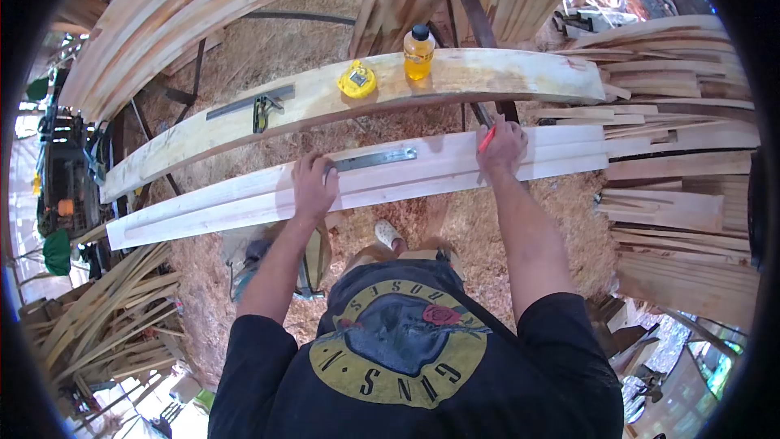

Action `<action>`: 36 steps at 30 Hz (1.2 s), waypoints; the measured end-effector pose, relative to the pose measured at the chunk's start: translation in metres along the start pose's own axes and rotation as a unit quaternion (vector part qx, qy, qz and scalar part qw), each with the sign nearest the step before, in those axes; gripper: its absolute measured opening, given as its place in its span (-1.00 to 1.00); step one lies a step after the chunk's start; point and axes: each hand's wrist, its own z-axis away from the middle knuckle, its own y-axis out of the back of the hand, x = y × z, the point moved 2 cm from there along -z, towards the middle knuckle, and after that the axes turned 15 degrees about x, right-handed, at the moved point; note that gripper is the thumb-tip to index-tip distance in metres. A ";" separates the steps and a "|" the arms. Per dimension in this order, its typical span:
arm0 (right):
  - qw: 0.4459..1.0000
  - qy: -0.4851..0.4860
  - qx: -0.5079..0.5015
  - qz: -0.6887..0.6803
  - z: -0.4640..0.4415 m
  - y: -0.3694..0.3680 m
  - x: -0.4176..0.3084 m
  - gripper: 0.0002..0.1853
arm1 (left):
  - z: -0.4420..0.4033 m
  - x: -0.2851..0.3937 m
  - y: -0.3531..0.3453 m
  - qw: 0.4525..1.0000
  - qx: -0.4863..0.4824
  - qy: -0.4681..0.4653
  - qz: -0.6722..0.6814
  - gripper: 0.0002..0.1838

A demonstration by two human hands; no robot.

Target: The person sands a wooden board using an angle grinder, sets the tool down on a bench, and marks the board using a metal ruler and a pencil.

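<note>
A pale board [455,167] with lengthwise ridges lies across in front of me. On it rests a metal ruler [378,158]. My left hand [314,187] grips the ruler's left end, fingers bent over the board; that end is hidden beneath the hand. My right hand [505,151] is on the board farther right, closed round a red pencil or marker [487,140]. Just beyond, a thick curved plank [317,111] carries a square [262,110] with a dark blade, a yellow tape measure [357,80] and a bottle of yellow liquid [418,54].
Long curved planks [187,0] lean at the back left. Stacked boards [674,162] fill the right side, and thin offcuts [114,309] pile up at the left. Sawdust [561,219] covers the floor. A shoe [387,232] shows below the board.
</note>
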 end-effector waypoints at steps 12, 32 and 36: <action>0.995 -0.027 0.056 -0.079 -0.002 0.023 -0.010 -0.60 | 0.105 0.084 0.034 0.968 -0.095 0.099 0.208 -0.83; 0.977 0.053 0.085 -0.188 -0.048 -0.026 0.034 -0.63 | 0.373 -0.014 0.051 0.871 -0.178 0.457 -0.036 -0.63; 0.984 0.119 -0.127 0.031 -0.128 0.000 0.003 -0.62 | 0.433 -0.007 0.056 0.817 -0.203 0.532 -0.094 -0.54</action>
